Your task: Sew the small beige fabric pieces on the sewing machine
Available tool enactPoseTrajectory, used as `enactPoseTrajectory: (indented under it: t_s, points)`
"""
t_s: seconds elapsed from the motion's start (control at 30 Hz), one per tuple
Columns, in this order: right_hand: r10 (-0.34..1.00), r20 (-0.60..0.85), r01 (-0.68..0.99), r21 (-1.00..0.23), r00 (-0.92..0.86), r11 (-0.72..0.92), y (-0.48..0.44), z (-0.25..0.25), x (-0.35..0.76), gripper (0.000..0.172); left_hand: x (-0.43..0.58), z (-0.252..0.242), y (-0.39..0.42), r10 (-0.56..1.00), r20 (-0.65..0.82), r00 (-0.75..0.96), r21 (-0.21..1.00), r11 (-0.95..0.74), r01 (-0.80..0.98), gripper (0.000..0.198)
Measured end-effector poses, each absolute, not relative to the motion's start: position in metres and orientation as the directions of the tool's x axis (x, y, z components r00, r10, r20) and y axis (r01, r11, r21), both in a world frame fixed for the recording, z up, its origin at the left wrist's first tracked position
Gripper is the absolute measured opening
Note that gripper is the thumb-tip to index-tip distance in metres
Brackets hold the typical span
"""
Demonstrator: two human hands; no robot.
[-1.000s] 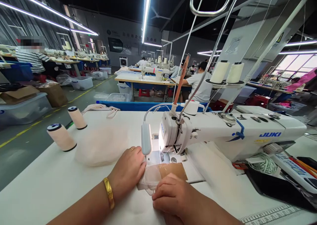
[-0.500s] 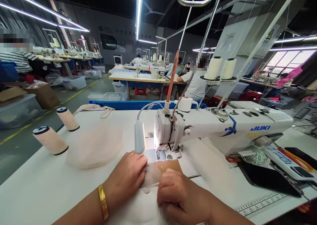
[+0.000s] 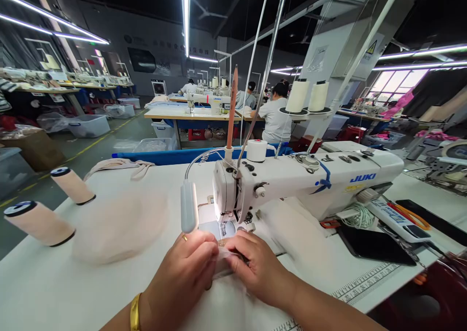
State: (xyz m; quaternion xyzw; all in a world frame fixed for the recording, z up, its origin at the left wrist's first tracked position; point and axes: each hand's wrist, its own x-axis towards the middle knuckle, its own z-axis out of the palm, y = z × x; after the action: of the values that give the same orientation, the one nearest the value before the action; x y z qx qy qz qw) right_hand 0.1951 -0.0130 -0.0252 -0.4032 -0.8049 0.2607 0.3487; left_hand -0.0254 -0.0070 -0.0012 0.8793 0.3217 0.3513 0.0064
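A white sewing machine [image 3: 292, 180] stands on the white table, its lit needle area just beyond my hands. My left hand [image 3: 191, 268] is closed on a thin, sheer pale fabric [image 3: 223, 263] in front of the needle plate. From the other side my right hand [image 3: 257, 268] pinches the same fabric, its thumb and fingertips near those of my left hand. Something small and dark shows under the right fingers, too hidden to name. More sheer fabric [image 3: 120, 224] lies to the left, and another pale piece [image 3: 295, 229] lies right of the needle.
Two thread cones [image 3: 40, 224] lean at the table's left edge. A grey lamp [image 3: 188, 207] hangs left of the needle. At the right are a black phone [image 3: 374, 246], a cord coil [image 3: 357, 216] and a ruler strip [image 3: 368, 283]. A person [image 3: 277, 114] sits beyond the machine.
My hands have drawn together at the fabric, and the right fingers have moved up towards the needle plate. The brown piece under them is now mostly hidden. The view has shifted right.
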Motion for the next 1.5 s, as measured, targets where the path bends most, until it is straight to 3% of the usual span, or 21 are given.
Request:
enactPoseTrajectory:
  t_s: [0.07, 0.2, 0.47, 1.0, 1.5]
  points:
    - [0.816, 0.390, 0.448, -0.693, -0.426, 0.565, -0.0121, -0.0274, 0.1923, 0.017, -0.0242, -0.0014, -0.0073, 0.515, 0.684, 0.516, 0.178, -0.804, 0.567, 0.021]
    - [0.796, 0.451, 0.436, -0.670, -0.405, 0.601, -0.0124, -0.0267, 0.1892, 0.022, -0.0233, -0.0051, -0.0076, 0.449, 0.763, 0.465, 0.074, -0.776, 0.627, 0.029]
    - [0.765, 0.510, 0.435, -0.630, -0.393, 0.643, -0.0133, -0.0248, 0.1879, 0.023, -0.0242, -0.0091, -0.0102, 0.445, 0.772, 0.454, 0.080, -0.776, 0.625, 0.039]
    - [0.757, 0.524, 0.421, -0.630, -0.389, 0.653, -0.0135, -0.0257, 0.1870, 0.024, -0.0213, -0.0089, -0.0103, 0.457, 0.775, 0.437, 0.091, -0.765, 0.637, 0.027]
    - [0.749, 0.525, 0.436, -0.609, -0.405, 0.662, -0.0132, -0.0250, 0.1871, 0.026, -0.0198, -0.0056, -0.0101, 0.453, 0.769, 0.451, 0.076, -0.765, 0.639, 0.031]
